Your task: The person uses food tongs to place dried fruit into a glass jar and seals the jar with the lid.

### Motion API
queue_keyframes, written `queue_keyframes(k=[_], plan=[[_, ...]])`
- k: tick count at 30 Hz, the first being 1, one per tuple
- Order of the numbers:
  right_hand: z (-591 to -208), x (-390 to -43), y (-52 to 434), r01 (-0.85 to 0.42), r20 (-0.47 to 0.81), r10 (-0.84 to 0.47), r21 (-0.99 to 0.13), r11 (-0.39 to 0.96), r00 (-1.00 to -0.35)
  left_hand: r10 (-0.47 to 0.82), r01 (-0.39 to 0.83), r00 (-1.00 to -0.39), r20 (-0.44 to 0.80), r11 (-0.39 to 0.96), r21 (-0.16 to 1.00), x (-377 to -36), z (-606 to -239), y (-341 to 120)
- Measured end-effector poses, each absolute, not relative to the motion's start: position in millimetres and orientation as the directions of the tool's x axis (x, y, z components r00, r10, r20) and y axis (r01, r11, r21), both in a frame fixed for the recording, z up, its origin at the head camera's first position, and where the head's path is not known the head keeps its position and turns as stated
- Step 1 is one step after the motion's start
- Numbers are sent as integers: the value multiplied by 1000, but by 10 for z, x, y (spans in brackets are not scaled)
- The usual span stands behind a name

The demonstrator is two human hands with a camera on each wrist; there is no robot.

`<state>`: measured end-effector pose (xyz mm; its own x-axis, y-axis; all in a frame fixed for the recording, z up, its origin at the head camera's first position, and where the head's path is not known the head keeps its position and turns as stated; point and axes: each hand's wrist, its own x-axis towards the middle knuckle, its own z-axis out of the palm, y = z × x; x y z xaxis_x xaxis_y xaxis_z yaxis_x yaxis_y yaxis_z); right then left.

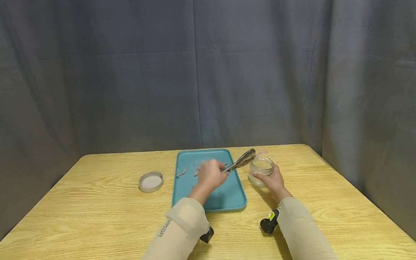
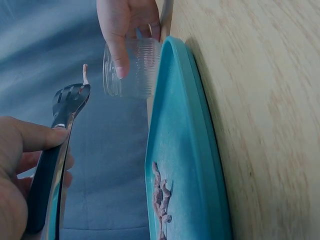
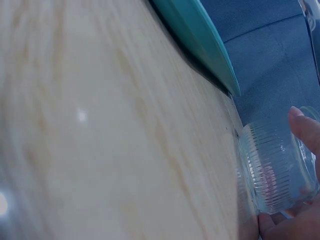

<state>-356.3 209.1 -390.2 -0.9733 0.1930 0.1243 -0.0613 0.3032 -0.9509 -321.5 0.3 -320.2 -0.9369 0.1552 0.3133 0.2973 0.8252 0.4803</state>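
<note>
Person sits at a wooden table (image 1: 94, 210) w/ a blue-grey curtain (image 1: 123, 71) behind. Left hand (image 1: 211, 175) is over the teal tray (image 1: 227, 196), fingers curled round the handle of metal tongs (image 1: 241, 160). Tongs angle up & to the right, tips just above the rim of the glass jar (image 1: 261, 169). In the left wrist view the tong tips pinch a thin pinkish strip (image 2: 85, 74), held near the jar mouth; strip isn't inside the jar yet.

Right hand (image 1: 273, 181) grips the jar from the near side, fingers & thumb wrapped round its ribbed wall. Jar stands upright on the table, just beside the tray's right edge, not on it. Right wrist view shows the jar's ribbed glass close up w/ a fingertip against it; can't tell from that view if anything is inside.

On the tray's far part lie a few more small pinkish-grey scraps (image 1: 182, 172), some close to the left hand, apart from the tongs. Left wrist view shows a clump of them lying on the tray floor.

Left of the tray, well apart from both hands, a round lid (image 1: 151, 181) lies flat on the table. Both forearms in beige sleeves, each w/ a black wrist camera (image 1: 269, 223) strapped on.
</note>
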Motion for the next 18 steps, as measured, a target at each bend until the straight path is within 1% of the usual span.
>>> queue_keyframes(k=[8,13,18], plan=[[-3906,-3560,2099,-49,114,198,-951,304,-974,168,291,-943,287,836,466,-3204,-3237,48],[-3900,-3552,2098,-45,102,188,-956,289,-977,177,302,-938,299,841,448,-3192,-3245,71],[-3891,-3553,2093,-51,105,182,-959,279,-978,172,293,-942,289,840,457,-3187,-3246,90]])
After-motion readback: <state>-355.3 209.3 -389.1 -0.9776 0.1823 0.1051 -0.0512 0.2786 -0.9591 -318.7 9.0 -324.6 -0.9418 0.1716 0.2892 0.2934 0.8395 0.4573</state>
